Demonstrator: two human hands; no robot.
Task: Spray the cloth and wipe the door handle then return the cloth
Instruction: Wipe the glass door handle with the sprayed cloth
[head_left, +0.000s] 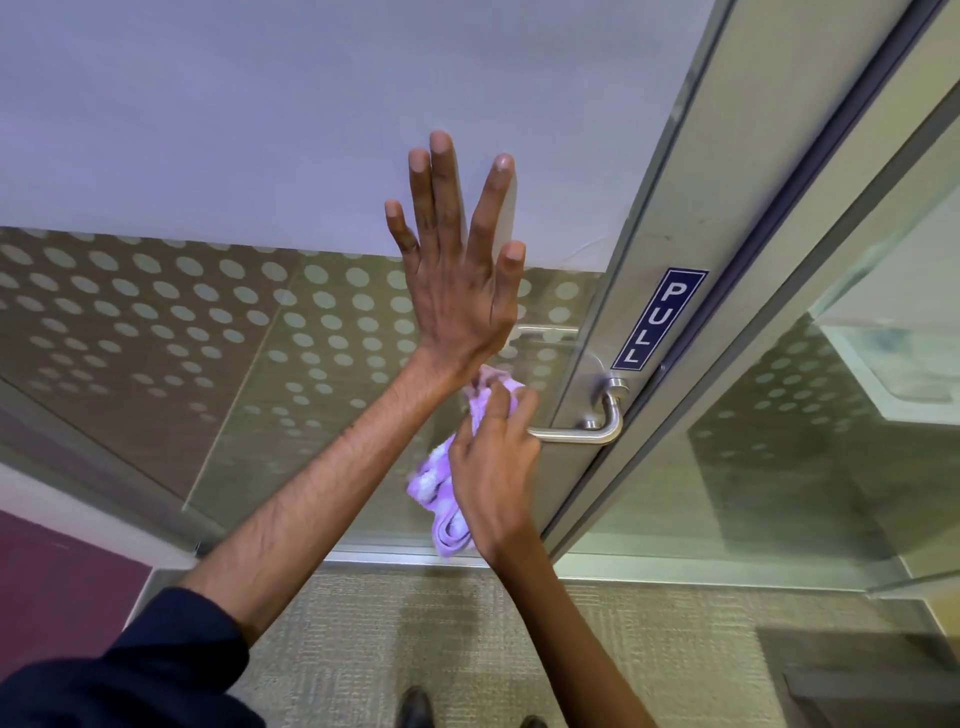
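A steel lever door handle (597, 423) juts from the metal stile of a glass door (322, 156), just below a blue PULL sticker (657, 318). My right hand (491, 470) is shut on a lilac cloth (441, 499) and holds it against the free left end of the handle's lever. Part of the cloth hangs below my palm. My left hand (460, 270) lies flat on the door's frosted panel above and to the left of the handle, fingers spread, holding nothing.
A fixed glass panel (810, 441) with dotted film stands right of the door frame. Grey carpet (415, 623) covers the floor below, and my dark shoes (415, 706) show at the bottom edge. A maroon wall strip (52, 582) sits at the lower left.
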